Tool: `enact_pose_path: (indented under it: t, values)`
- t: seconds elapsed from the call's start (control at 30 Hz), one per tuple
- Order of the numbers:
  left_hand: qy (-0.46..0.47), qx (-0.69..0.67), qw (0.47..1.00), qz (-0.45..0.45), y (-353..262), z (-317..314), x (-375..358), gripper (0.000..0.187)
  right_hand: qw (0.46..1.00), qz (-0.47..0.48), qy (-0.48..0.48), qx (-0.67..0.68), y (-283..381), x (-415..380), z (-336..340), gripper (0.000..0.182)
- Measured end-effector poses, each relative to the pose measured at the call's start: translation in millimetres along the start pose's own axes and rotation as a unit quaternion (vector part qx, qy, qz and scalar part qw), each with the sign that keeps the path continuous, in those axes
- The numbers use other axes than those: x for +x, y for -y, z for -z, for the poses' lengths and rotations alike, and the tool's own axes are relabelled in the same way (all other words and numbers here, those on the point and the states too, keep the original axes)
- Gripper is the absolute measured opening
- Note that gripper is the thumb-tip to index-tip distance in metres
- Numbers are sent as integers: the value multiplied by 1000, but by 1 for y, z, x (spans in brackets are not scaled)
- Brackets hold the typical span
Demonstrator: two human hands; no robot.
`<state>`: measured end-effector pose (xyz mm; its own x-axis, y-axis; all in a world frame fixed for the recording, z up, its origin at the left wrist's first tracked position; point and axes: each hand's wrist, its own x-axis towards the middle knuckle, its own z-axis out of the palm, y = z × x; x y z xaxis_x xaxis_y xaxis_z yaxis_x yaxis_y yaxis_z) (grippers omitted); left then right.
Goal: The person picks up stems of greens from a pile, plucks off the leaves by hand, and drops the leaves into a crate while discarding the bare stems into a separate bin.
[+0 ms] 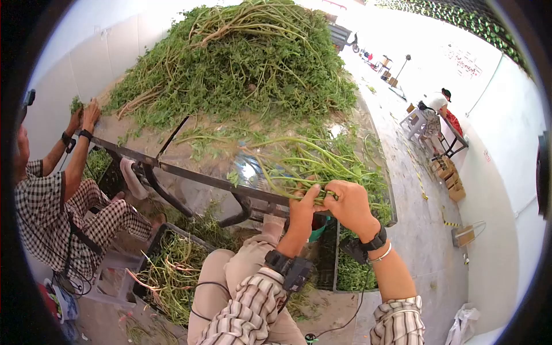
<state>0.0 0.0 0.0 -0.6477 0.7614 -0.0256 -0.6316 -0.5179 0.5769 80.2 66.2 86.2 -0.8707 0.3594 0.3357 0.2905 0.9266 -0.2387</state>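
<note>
Head view: person seated at a surface [368, 144] heaped with greens.
Left hand [303, 210]: closed around a bunch of green stems [299, 164], thumb up, at the near edge of the surface.
Right hand [349, 204]: gripping the same stems, just beside the left hand.
Stems: leafy ends trail away over the surface.
Wrists: black strapped device on each; silver bangle [382, 254] on the right.
Big pile [241, 57]: far half of the surface.
Crates [172, 270]: below, holding stems.
Co-worker [57, 201]: checked clothes, hands at the pile's edge.
Writing: none readable.
</note>
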Motion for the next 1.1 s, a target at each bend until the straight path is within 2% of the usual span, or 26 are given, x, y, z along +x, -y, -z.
enact_pose_path:
  t: [0.07,0.1,0.17,0.2,0.27,0.3,0.37,0.43,0.5,0.57,0.7,0.77,0.8,0.83,0.9,1.1]
  values:
    - [-41,27,999,-14,0,0,1,31,997,-24,-33,69,3,0,-2,14]
    - [-41,32,999,-14,0,0,1,31,996,-26,-36,73,4,-1,2,14]
    - [-26,34,999,-10,3,3,5,28,969,-89,-76,218,2,2,9,10]
    - [-27,34,999,-7,1,3,3,28,969,-91,-75,218,0,3,11,10]
    - [-34,24,999,-24,-1,-1,0,26,880,-187,-128,418,-8,2,20,8]
    - [-33,23,999,-19,0,-1,-1,26,880,-191,-129,415,-10,0,25,8]
    - [-27,17,999,-25,-2,0,0,24,779,-231,-130,568,-13,-3,36,7]
    - [-22,18,999,-25,-2,2,1,24,775,-222,-134,576,-19,-9,40,7]
    - [-11,25,999,-23,-1,4,1,25,688,-253,-174,658,-25,-21,42,6]
    - [-14,32,999,-21,-1,5,1,27,691,-254,-181,652,-36,-34,37,6]
    - [-10,36,999,-30,1,6,3,27,718,-243,-126,640,-36,-55,28,8]
    - [-4,47,999,-28,1,7,3,28,811,-272,-98,508,-27,-58,17,12]
    - [-4,48,998,-27,1,6,2,28,875,-227,-78,421,-24,-59,14,18]
    - [-1,52,998,-28,0,6,1,28,874,-228,-78,422,-18,-58,11,18]
    - [4,59,998,-31,-4,3,-1,28,945,-157,-75,276,-3,-52,7,23]
    - [12,70,997,-27,-7,1,-3,26,966,-133,-94,200,4,-44,-11,21]
